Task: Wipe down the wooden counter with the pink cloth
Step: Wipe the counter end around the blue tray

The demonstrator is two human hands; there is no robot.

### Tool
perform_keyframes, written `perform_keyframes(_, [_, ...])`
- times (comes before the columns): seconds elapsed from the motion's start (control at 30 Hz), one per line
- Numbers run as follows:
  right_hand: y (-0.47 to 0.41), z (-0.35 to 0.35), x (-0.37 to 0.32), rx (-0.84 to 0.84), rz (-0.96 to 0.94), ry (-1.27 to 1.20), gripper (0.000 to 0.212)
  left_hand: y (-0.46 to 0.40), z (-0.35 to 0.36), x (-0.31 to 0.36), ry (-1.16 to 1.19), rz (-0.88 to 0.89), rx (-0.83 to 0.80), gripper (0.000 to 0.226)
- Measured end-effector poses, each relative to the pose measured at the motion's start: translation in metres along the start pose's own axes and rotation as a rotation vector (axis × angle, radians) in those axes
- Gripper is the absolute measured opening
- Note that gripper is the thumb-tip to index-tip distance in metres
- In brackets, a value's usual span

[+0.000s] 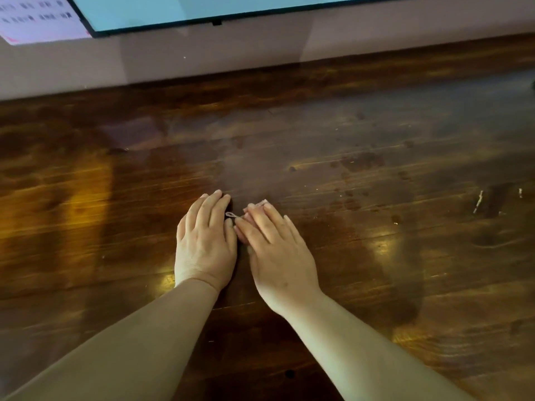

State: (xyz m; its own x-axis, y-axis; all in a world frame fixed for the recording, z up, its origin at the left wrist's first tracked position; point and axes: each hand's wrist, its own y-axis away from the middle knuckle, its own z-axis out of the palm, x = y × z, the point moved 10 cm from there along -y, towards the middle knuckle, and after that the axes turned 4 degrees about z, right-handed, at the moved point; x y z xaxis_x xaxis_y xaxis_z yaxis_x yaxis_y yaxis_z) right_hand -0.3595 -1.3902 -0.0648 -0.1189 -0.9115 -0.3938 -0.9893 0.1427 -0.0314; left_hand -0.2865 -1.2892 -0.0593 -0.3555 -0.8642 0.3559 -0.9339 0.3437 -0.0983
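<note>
Right hand point(278, 250) lies flat with straight fingers on the pink cloth point(256, 208), which is almost hidden under it on the wooden counter point(376, 175). Left hand point(205, 241), just left of the cloth, rests flat on the wood, fingers extended. A small loop point(230, 215) juts from the cloth.
</note>
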Motion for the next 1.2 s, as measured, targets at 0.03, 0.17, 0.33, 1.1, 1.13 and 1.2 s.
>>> perform_keyframes(0.03, [-0.008, -0.002, 0.000, -0.007, -0.011, -0.010, 0.043, 0.000, 0.000, -0.001, 0.002, 0.000, 0.000, 0.042])
perform_keyframes(0.17, [-0.039, -0.008, -0.003, -0.021, 0.028, -0.082, 0.046, 0.000, 0.000, -0.001, 0.006, -0.001, 0.012, 0.044])
perform_keyframes(0.33, [-0.005, -0.004, 0.004, 0.013, 0.052, -0.020, 0.042, 0.000, -0.003, 0.002, -0.042, 0.041, 0.040, 0.045])
perform_keyframes(1.1, [0.008, -0.027, 0.056, 0.009, 0.300, 0.076, 0.051, -0.001, 0.000, 0.003, -0.076, 0.048, 0.015, 0.046])
perform_keyframes(1.13, [0.020, -0.028, 0.055, 0.014, 0.297, 0.071, 0.053, 0.000, 0.000, 0.003, -0.074, 0.048, 0.020, 0.046])
perform_keyframes(1.2, [0.024, -0.029, 0.061, 0.004, 0.298, 0.077, 0.057, -0.001, 0.000, 0.004, -0.074, 0.048, 0.023, 0.046])
